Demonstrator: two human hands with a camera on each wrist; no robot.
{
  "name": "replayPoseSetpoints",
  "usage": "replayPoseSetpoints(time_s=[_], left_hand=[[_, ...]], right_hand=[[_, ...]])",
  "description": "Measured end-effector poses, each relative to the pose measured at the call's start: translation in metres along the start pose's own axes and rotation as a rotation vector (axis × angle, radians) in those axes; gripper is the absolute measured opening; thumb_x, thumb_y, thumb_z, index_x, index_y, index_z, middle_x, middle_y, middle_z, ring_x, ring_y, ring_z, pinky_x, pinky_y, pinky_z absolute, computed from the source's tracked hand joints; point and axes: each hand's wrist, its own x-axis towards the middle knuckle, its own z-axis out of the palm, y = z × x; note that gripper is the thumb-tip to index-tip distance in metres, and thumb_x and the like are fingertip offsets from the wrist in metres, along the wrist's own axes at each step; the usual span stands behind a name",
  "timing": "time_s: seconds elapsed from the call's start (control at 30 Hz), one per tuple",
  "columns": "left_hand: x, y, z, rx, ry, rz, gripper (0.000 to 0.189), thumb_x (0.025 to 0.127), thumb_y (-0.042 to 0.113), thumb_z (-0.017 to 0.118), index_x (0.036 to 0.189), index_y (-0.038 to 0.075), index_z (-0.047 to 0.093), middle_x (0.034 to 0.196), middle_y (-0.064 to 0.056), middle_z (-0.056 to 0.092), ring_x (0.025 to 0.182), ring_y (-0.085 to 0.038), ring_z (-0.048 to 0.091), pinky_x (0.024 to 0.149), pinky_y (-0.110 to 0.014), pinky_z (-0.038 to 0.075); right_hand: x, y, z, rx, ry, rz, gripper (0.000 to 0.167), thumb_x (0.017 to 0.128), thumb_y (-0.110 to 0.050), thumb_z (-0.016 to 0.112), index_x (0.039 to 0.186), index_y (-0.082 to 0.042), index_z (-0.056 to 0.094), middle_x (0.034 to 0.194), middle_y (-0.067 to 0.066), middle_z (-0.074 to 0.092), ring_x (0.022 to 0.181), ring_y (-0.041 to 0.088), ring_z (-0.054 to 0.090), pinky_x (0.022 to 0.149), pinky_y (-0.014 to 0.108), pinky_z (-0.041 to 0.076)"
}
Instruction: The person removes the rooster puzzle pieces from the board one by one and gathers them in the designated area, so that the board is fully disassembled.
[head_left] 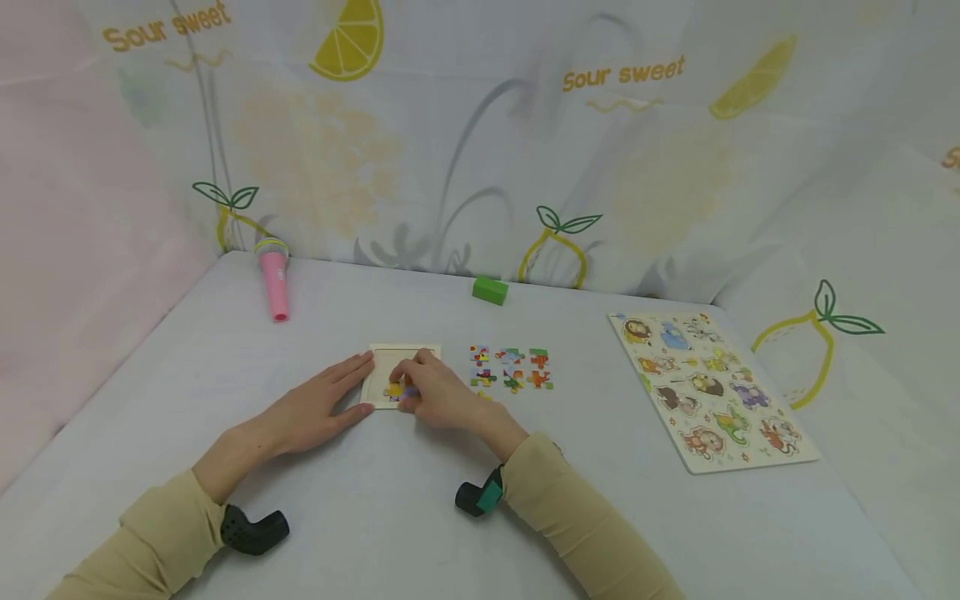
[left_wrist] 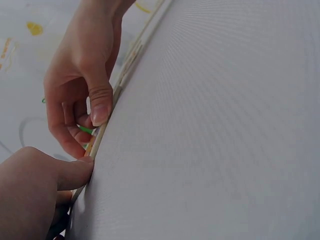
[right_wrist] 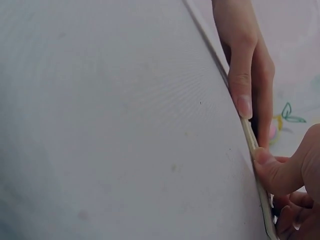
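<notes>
A small pale wooden puzzle tray (head_left: 380,358) lies on the white table, with yellow and purple puzzle pieces (head_left: 393,390) along its near part. My left hand (head_left: 318,408) rests flat at the tray's left side, fingers straight, fingertips at the upper left and thumb at the near corner. Over the tray's right half, my right hand (head_left: 442,392) bends its fingers down and pinches a puzzle piece, mostly hidden under them. In the right wrist view, the right thumb (right_wrist: 265,157) touches the tray's near edge. Loose colourful jigsaw pieces (head_left: 513,379) lie in rows right of the tray.
A green block (head_left: 490,290) stands near the back edge. At the back left lies a pink toy microphone (head_left: 276,283). A large animal picture board (head_left: 712,392) lies at the right. Printed cloth (head_left: 480,142) hangs behind the table.
</notes>
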Motion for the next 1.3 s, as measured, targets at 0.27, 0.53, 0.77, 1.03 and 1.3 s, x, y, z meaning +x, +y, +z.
replayPoseSetpoints(time_s=[0.27,0.53,0.77,1.03,1.3], left_hand=[[0.0,-0.001,0.001,0.003,0.001,-0.003,0.072,0.101,0.047,0.054,0.156,0.006,0.033,0.163,-0.013,0.028,0.148,-0.039,0.029,0.113,-0.061,0.032],[0.0,-0.001,0.0,0.003,0.0,-0.002,0.072,0.1,0.047,0.055,0.156,0.006,0.034,0.163,-0.013,0.028,0.148,-0.039,0.029,0.113,-0.061,0.032],[0.0,-0.001,0.0,0.002,0.004,-0.003,0.072,0.1,0.047,0.055,0.156,0.006,0.034,0.163,-0.013,0.028,0.147,-0.038,0.03,0.113,-0.061,0.032],[0.0,-0.001,0.001,-0.001,-0.002,-0.013,0.072,0.1,0.047,0.055,0.156,0.006,0.033,0.163,-0.013,0.028,0.148,-0.039,0.029,0.114,-0.061,0.031],[-0.001,0.001,0.0,0.013,0.005,0.0,0.071,0.101,0.045,0.055,0.155,0.004,0.034,0.163,-0.013,0.028,0.148,-0.038,0.029,0.115,-0.06,0.031]], right_hand=[[-0.002,-0.001,-0.001,0.022,0.009,0.004,0.031,0.093,-0.014,0.071,0.121,-0.015,0.058,0.107,0.001,0.047,0.102,0.015,0.045,0.087,0.022,0.041],[-0.001,0.0,-0.001,0.032,0.011,-0.019,0.03,0.094,-0.013,0.07,0.12,-0.016,0.054,0.11,0.002,0.052,0.103,0.016,0.048,0.092,0.026,0.043],[-0.001,0.001,-0.002,0.063,0.027,-0.062,0.026,0.095,-0.008,0.067,0.116,-0.016,0.053,0.099,0.0,0.057,0.085,0.013,0.051,0.076,0.022,0.042],[0.0,-0.001,-0.005,0.101,0.064,0.024,0.022,0.097,-0.007,0.062,0.114,-0.016,0.052,0.086,-0.001,0.055,0.075,0.013,0.05,0.067,0.02,0.04],[-0.027,0.018,-0.036,0.162,0.171,0.064,0.017,0.09,-0.012,0.075,0.102,-0.012,0.063,0.085,0.0,0.065,0.072,0.012,0.055,0.064,0.022,0.045]])
